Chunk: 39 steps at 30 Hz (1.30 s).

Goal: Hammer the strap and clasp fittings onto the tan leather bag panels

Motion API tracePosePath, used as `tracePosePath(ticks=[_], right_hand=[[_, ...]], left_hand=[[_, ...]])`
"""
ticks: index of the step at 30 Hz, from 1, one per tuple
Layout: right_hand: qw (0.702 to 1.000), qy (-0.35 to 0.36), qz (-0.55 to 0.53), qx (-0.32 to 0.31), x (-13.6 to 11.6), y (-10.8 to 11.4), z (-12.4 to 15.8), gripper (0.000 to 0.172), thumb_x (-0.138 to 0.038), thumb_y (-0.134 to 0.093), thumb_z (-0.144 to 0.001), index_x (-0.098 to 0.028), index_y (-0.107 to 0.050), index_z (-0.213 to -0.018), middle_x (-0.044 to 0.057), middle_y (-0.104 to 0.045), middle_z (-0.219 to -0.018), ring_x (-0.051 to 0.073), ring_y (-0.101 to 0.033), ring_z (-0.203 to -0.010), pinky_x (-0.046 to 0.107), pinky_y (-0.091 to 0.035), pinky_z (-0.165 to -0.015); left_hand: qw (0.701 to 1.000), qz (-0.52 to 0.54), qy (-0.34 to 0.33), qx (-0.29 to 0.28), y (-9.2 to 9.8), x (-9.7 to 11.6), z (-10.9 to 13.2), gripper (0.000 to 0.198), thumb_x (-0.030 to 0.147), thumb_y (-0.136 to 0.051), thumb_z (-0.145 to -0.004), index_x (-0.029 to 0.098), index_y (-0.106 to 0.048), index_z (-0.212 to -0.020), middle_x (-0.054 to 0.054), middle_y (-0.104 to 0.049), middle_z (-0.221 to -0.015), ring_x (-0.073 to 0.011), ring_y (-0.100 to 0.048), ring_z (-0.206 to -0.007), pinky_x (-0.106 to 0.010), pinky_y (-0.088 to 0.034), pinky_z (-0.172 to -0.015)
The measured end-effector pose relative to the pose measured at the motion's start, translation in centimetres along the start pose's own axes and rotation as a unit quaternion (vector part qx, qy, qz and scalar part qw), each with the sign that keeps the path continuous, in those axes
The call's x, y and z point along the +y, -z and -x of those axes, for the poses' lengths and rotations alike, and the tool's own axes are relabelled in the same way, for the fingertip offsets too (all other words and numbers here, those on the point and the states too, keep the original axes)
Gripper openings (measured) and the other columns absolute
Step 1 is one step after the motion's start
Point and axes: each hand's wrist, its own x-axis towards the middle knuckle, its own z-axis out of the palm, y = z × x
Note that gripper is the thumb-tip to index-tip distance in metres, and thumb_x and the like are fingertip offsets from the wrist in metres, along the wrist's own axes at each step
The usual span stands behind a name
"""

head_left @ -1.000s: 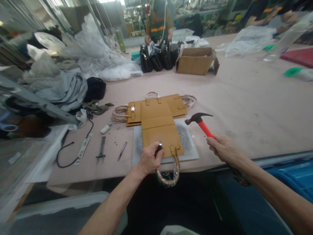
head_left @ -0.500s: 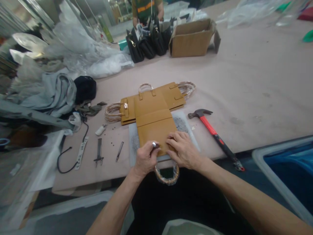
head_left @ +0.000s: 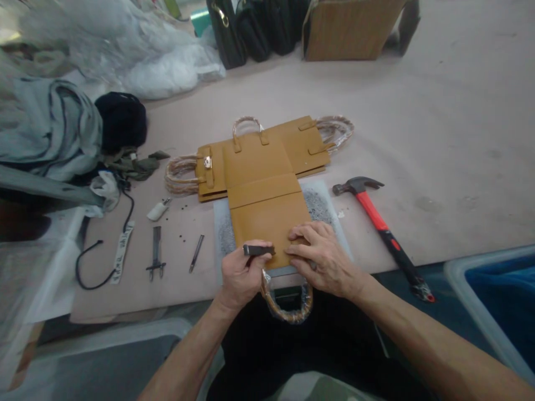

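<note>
1. The piece being worked is a tan bag (head_left: 267, 220), opened out flat at the near edge of the counter (head_left: 443, 184). Its near panel lies over a speckled board (head_left: 320, 200), while its far part rests across other tan bags (head_left: 298, 147). A wrapped handle (head_left: 288, 317) hangs past the edge, toward the person.
2. The left hand (head_left: 242, 275) grips a short dark tool (head_left: 257, 250) between thumb and fingers. The tool is tipped well over, nearly lying down, its far end close above the panel; whether it touches the leather I cannot tell.
3. The right hand (head_left: 324, 256) rests on the panel's near right corner, fingers bent and thumb tucked in by the handle's base. Whether it pinches something or only presses down is hidden.
4. The hammer (head_left: 385, 236) lies to the right of the board, in neither hand, its grip reaching over the counter's edge. A thin metal rod (head_left: 196, 253) and a forked tool (head_left: 156, 250) lie to the left.
5. The step in hand looks like feeling out or lining up a spot near the handle.
6. Using the tool there would call for the panel held flat on the board, the tool stood upright on its spot, and the fingers clear of any blow.
</note>
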Motion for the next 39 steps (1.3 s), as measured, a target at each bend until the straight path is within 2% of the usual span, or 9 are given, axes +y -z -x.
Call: tracePosePath(ticks=[5, 6, 10, 16, 24, 34, 39], right_hand=[[1.0, -0.006, 0.001, 0.001, -0.1, 0.0, -0.2, 0.013, -0.022, -0.059, -0.094, -0.024, -0.071, -0.101, 0.008, -0.063, -0.116, 0.027, -0.052, -0.112, 0.049, -0.036, -0.099], [1.0, -0.006, 0.001, 0.0, -0.1, 0.0, -0.3, 0.013, -0.022, -0.06, -0.094, -0.024, -0.071, -0.1, 0.008, -0.063, -0.116, 0.027, -0.052, -0.112, 0.05, -0.036, -0.099], [1.0, -0.007, -0.006, -0.005, 0.0, 0.1, -0.3, 0.014, -0.022, -0.06, -0.094, -0.024, -0.072, -0.1, 0.007, -0.063, -0.117, 0.027, -0.052, -0.113, 0.05, -0.035, -0.101], [1.0, -0.006, -0.012, -0.021, 0.2, 0.3, -0.3, 0.018, -0.022, -0.057, -0.095, -0.025, -0.072, -0.105, 0.008, -0.061, -0.118, 0.027, -0.051, -0.113, 0.05, -0.034, -0.1], [0.998, -0.015, -0.005, -0.053, 0.1, 0.6, -0.5, 0.029, -0.022, -0.057, -0.093, -0.03, -0.069, -0.118, 0.008, -0.061, -0.121, 0.028, -0.05, -0.113, 0.05, -0.033, -0.099], [0.998, -0.015, -0.01, -0.062, 0.1, 0.7, -0.6, 0.033, -0.02, -0.056, -0.093, -0.032, -0.072, -0.119, 0.008, -0.059, -0.121, 0.029, -0.049, -0.115, 0.052, -0.032, -0.1], [0.998, -0.002, -0.036, -0.046, 0.4, 0.8, -0.3, 0.026, -0.021, -0.058, -0.093, -0.029, -0.074, -0.112, 0.008, -0.061, -0.122, 0.029, -0.05, -0.118, 0.053, -0.033, -0.102]], left_hand=[[0.991, -0.023, -0.117, -0.058, 0.3, 0.1, -0.1, 0.019, 0.006, -0.067, -0.087, 0.015, -0.071, -0.104, -0.01, -0.08, -0.099, -0.0181, -0.078, -0.093, -0.025, -0.063, -0.088], [0.992, -0.024, -0.109, -0.055, 0.4, 0.1, -0.1, 0.019, 0.007, -0.067, -0.088, 0.015, -0.071, -0.104, -0.01, -0.08, -0.099, -0.018, -0.078, -0.093, -0.025, -0.063, -0.087], [1.0, -0.004, 0.006, -0.021, 0.4, 0.0, 0.0, 0.011, 0.011, -0.068, -0.09, 0.016, -0.071, -0.099, -0.007, -0.08, -0.094, -0.0166, -0.078, -0.088, -0.026, -0.064, -0.084], [0.997, 0.052, 0.058, -0.019, 0.2, -0.6, 0.7, 0.014, 0.011, -0.068, -0.091, 0.018, -0.072, -0.103, -0.005, -0.079, -0.099, -0.0183, -0.077, -0.092, -0.032, -0.065, -0.086], [0.996, 0.046, 0.076, -0.03, 0.1, -0.5, 0.5, 0.009, 0.017, -0.069, -0.092, 0.018, -0.072, -0.101, -0.006, -0.08, -0.098, -0.0196, -0.078, -0.091, -0.034, -0.065, -0.086], [0.995, 0.039, 0.081, -0.033, 0.1, 0.0, 0.1, 0.01, 0.016, -0.068, -0.092, 0.018, -0.074, -0.099, -0.004, -0.08, -0.096, -0.0167, -0.077, -0.09, -0.028, -0.064, -0.085], [0.994, 0.044, 0.086, -0.043, -0.1, 0.3, -0.4, 0.011, 0.016, -0.069, -0.091, 0.019, -0.075, -0.101, -0.003, -0.081, -0.096, -0.0157, -0.078, -0.089, -0.025, -0.063, -0.083]])
